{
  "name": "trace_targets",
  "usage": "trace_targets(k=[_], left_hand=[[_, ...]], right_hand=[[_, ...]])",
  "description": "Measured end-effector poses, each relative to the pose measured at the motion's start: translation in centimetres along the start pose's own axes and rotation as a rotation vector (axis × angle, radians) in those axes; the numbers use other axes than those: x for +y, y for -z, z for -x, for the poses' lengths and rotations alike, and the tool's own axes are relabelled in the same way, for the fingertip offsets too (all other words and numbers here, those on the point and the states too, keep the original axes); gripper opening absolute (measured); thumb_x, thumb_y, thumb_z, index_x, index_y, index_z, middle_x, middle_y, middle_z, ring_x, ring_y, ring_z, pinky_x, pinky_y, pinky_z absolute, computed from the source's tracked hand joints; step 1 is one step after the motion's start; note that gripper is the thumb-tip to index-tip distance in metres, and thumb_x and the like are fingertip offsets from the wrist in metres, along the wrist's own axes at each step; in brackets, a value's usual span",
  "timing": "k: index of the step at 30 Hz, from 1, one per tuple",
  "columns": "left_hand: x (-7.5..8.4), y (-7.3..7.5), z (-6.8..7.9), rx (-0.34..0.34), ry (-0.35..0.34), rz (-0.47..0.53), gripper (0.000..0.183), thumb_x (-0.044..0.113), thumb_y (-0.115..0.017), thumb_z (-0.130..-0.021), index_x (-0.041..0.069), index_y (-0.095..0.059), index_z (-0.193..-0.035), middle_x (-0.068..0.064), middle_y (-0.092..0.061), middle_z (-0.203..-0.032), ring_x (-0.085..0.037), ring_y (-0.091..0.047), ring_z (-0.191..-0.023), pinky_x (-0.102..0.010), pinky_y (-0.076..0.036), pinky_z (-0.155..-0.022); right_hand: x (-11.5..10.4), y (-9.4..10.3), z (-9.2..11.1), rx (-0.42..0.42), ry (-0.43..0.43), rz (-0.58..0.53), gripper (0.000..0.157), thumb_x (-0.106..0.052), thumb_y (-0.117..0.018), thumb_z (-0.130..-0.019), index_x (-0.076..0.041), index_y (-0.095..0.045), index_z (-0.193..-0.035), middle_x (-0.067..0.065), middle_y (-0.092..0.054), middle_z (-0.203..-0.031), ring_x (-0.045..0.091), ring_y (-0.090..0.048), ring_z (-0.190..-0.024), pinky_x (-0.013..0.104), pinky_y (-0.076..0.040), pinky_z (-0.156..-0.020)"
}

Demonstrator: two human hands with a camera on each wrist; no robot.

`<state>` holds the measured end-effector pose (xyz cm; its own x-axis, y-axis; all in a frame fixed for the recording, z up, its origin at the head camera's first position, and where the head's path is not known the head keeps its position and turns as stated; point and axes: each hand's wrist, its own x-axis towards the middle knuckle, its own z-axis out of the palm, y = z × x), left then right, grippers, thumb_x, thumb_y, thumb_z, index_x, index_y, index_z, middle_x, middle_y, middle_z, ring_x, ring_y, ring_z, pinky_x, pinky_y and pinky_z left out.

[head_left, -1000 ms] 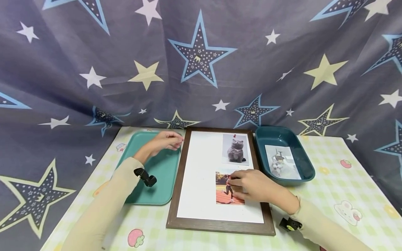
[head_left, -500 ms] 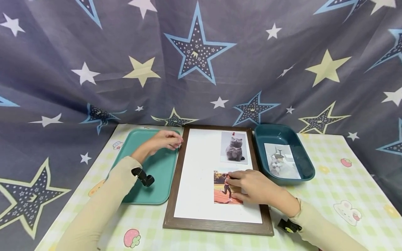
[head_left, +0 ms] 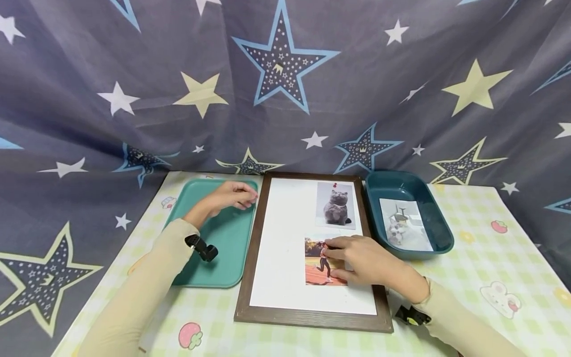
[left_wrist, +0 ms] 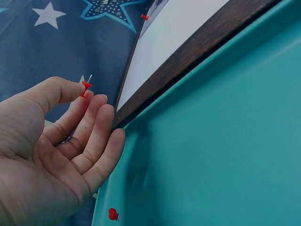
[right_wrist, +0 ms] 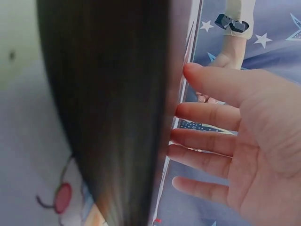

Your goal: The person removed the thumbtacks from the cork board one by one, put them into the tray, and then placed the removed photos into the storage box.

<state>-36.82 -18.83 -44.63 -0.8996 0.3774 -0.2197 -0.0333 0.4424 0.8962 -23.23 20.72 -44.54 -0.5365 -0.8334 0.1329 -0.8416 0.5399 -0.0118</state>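
My left hand is over the right side of the green tray, beside the board's frame. In the left wrist view its thumb and forefinger pinch a red push pin, metal point facing up and away. My right hand rests on a photo of a runner on the framed white board. Its fingers are spread and fairly straight in the right wrist view, tips on the board side, and they cover the photo's right part. Above it, a photo of a grey cat hangs from a red push pin.
Another red push pin lies in the green tray. Right of the board stands a dark teal bin holding one more photo. A checked cloth covers the table; a starry curtain hangs behind.
The head view has shifted slightly, so the board, tray and bin sit a little higher in it. Both hands keep nearly the same places, the right one still on the runner photo.
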Motion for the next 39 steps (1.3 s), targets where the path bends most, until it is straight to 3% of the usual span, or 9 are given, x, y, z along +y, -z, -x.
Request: trace_targets(k=[15, 22, 39], left_hand=[[0.2, 0.9, 0.7, 0.021, 0.016, -0.035, 0.034, 0.023, -0.059, -0.103, -0.003, -0.066, -0.123, -0.02, -0.07, -0.116, -0.024, -0.069, -0.097, -0.038, -0.061, -0.09], [0.3, 1.1, 0.9, 0.007, 0.067, -0.069, 0.034, 0.027, -0.064, -0.101, 0.001, -0.069, -0.123, -0.012, -0.072, -0.112, -0.021, -0.069, -0.095, -0.034, -0.061, -0.086], [-0.7, 1.4, 0.9, -0.024, 0.113, -0.1, 0.035, 0.023, -0.062, -0.101, -0.001, -0.067, -0.126, -0.017, -0.07, -0.118, -0.025, -0.069, -0.101, -0.038, -0.06, -0.09]], right_hand=[[0.4, 0.1, -0.9, 0.032, 0.024, 0.02, 0.047, -0.044, -0.072, -0.093, -0.015, -0.071, -0.13, 0.012, -0.067, -0.133, 0.027, -0.069, -0.116, 0.043, -0.06, -0.092], [0.7, -0.4, -0.9, 0.063, 0.044, 0.001, 0.048, -0.042, -0.072, -0.094, -0.015, -0.07, -0.133, 0.012, -0.066, -0.136, 0.027, -0.066, -0.121, 0.043, -0.06, -0.093], [0.7, -1.4, -0.5, 0.093, 0.023, -0.051, 0.046, -0.04, -0.074, -0.092, -0.014, -0.071, -0.131, 0.013, -0.066, -0.135, 0.027, -0.066, -0.12, 0.042, -0.062, -0.087]])
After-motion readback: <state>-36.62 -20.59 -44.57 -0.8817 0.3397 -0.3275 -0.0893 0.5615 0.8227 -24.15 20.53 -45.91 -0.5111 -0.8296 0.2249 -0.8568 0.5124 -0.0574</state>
